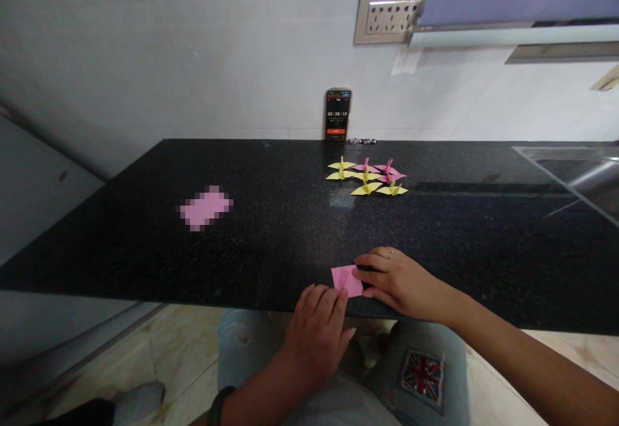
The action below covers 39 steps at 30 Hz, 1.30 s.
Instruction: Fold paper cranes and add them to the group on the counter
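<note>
A small square of pink origami paper lies near the front edge of the dark countertop. My right hand, a ring on one finger, grips the paper's right edge, thumb below and fingertips on top. From the front, my left hand presses its curled fingers on the paper's lower left side, partly covering it. Farther back stand folded paper cranes: several yellow ones and a few pink ones, grouped together.
A pixelated pink patch is on the left of the black countertop. A phone showing a timer leans on the wall, with a beaded strap beside it. To the right is a sink. A socket panel is above.
</note>
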{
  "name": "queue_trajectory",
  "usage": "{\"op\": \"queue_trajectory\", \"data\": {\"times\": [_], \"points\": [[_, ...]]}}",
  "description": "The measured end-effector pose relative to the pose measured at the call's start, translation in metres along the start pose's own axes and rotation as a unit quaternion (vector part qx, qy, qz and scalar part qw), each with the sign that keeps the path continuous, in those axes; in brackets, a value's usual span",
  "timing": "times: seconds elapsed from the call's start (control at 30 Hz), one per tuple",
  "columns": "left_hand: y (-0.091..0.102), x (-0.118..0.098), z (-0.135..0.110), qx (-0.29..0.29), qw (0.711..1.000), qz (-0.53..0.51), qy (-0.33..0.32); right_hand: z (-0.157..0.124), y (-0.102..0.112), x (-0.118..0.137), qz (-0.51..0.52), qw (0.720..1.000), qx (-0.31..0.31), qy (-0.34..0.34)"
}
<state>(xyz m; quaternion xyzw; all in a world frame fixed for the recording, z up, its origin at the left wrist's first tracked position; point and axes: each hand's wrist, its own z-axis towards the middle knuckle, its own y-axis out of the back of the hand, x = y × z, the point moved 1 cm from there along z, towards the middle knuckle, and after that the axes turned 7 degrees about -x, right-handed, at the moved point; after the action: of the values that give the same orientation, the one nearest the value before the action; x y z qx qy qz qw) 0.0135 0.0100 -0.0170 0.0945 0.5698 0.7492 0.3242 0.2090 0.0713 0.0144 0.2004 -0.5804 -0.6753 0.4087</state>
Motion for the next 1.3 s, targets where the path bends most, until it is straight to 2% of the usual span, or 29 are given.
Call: {"op": "queue_trajectory", "data": {"times": [0.13,0.33,0.53,0.7,0.97,1.1,1.3], "points": [[0.0,0.003,0.004,-0.02,0.999,-0.003,-0.032,0.003,0.003,-0.002,0.007,1.0,0.015,0.013],[0.004,0.009,0.01,-0.019,0.997,-0.05,-0.058,0.005,0.001,0.001,0.012,0.999,-0.003,0.049],[0.004,0.015,0.011,-0.038,0.99,-0.133,0.003,0.005,0.0,0.001,0.026,0.997,0.007,0.079],[0.006,0.016,0.012,-0.027,0.987,-0.158,0.026,0.005,-0.006,0.003,0.009,0.998,0.017,0.054],[0.005,0.019,0.013,-0.005,0.992,-0.127,0.012,0.002,-0.017,0.006,-0.049,0.997,-0.003,0.052],[0.0,0.022,0.009,0.0,0.995,-0.095,-0.011,-0.003,-0.017,0.006,-0.061,0.995,-0.009,0.08],[-0.002,0.025,0.007,0.039,0.995,-0.077,-0.049,-0.003,-0.016,0.007,-0.07,0.991,-0.014,0.111]]}}
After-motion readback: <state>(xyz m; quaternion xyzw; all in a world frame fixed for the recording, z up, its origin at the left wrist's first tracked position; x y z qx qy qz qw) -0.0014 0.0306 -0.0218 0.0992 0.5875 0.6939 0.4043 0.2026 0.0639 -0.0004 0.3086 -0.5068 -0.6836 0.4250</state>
